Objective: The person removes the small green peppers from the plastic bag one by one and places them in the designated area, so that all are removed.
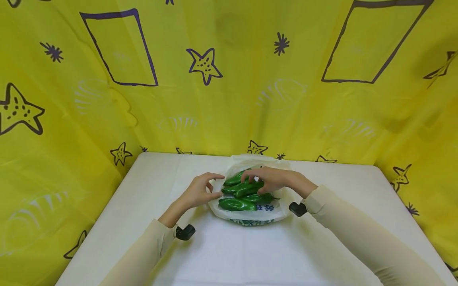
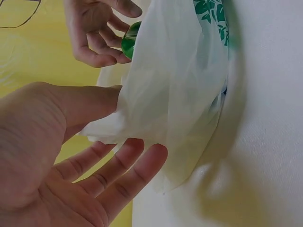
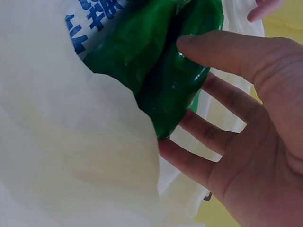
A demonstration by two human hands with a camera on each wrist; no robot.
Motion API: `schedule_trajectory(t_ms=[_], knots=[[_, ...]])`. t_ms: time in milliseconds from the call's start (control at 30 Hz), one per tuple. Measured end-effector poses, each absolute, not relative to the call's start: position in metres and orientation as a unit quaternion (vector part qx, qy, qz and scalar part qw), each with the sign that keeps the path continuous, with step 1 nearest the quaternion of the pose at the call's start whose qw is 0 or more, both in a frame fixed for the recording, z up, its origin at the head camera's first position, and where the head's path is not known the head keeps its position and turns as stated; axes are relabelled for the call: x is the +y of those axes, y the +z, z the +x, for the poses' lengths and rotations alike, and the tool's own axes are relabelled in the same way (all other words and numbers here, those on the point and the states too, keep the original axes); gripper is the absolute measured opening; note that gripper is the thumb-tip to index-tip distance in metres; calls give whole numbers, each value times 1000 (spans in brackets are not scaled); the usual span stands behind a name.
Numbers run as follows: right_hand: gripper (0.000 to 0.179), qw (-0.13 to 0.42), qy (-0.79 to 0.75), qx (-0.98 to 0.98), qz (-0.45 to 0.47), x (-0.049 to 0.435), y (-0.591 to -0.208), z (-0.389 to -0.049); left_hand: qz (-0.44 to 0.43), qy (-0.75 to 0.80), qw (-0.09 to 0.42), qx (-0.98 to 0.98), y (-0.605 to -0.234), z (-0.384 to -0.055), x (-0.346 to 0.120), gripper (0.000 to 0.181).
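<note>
Several glossy green peppers [image 1: 237, 205] lie in a white plastic bag [image 1: 247, 215] with its mouth spread wide. My right hand [image 1: 270, 178] reaches over them from the right. In the right wrist view its thumb and fingers grip a green pepper [image 3: 182, 87] from opposite sides, beside another pepper [image 3: 130, 47]. My left hand [image 1: 200, 191] is at the bag's left rim, thumb and fingers spread apart. In the left wrist view the thumb [image 2: 90, 101] touches the bag's edge, with the fingertips beside the thin plastic.
Blue characters [image 1: 265, 207] and a green leaf print [image 2: 208, 12] mark the bag. It rests on a white table [image 1: 229, 254]. A yellow curtain [image 1: 236, 103] with starfish drawings hangs behind the table and along both sides.
</note>
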State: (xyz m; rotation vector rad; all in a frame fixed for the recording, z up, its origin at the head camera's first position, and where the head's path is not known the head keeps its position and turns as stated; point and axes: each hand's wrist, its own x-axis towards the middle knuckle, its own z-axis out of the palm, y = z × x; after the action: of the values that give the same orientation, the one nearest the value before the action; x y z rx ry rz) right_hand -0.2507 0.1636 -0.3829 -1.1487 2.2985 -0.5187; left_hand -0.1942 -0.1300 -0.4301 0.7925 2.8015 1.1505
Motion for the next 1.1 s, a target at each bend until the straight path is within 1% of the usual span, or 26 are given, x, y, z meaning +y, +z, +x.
schedule_trajectory(t_ms=[167, 467, 1100], knots=[[51, 250, -191, 850, -424, 164, -386, -251, 242, 381, 6, 892, -431, -194, -129, 53], [45, 213, -193, 852, -438, 164, -393, -251, 226, 381, 3, 897, -433, -194, -127, 54], [35, 198, -194, 855, -439, 166, -392, -251, 213, 389, 1, 896, -433, -192, -125, 54]])
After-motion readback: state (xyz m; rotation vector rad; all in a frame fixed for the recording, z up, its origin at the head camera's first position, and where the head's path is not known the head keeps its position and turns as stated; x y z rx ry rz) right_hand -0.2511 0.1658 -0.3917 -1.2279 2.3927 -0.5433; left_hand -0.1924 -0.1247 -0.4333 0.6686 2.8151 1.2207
